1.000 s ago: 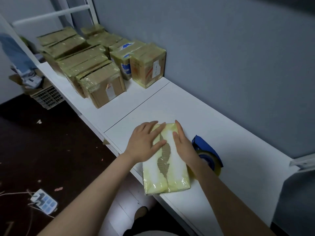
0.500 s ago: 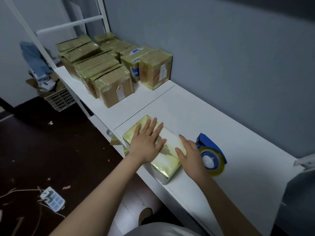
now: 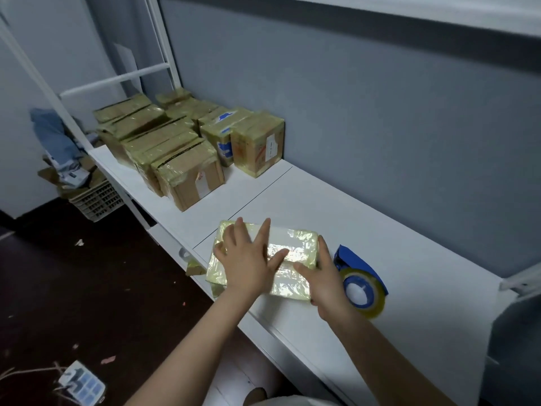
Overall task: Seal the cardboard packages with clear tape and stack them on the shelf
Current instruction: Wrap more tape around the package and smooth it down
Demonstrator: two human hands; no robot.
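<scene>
**Taped Package: Bearing and Long Axis Ahead of Stacking**

At the far left of the white shelf (image 3: pixel 409 253), the sealed packages (image 3: pixel 187 159) are standing in close rows.

The left hand (image 3: pixel 246 259) is lying flat on top of the taped package (image 3: pixel 295 244). Its fingers are straight and spread, and the palm is pressing down over the left half. It is gripping nothing.

The taped package is resting near the front edge of the shelf, well apart from the rows. Its near left corner appears to be projecting just past that edge. Its long axis is running left to right across the person's body, at a slant to the shelf's front edge. The rows are lying to the left of the package and beyond it, along the run of the shelf.

The right hand (image 3: pixel 325 276) is bracing the right short end. The thumb is lying on the top face and the fingers are fairly straight against the end face, bracketing the package rather than clenching it.

The tape dispenser (image 3: pixel 360 285) is sitting just beside the right hand, on its right, with no hand on it.

Judgement: glossy film is covering the whole visible top, so sealing looks finished and transfer to the rows is probably the step in hand. That move would run leftward and away from the person. The left hand is nearer the destination and would lead, while the right hand pushes from the trailing end.
</scene>
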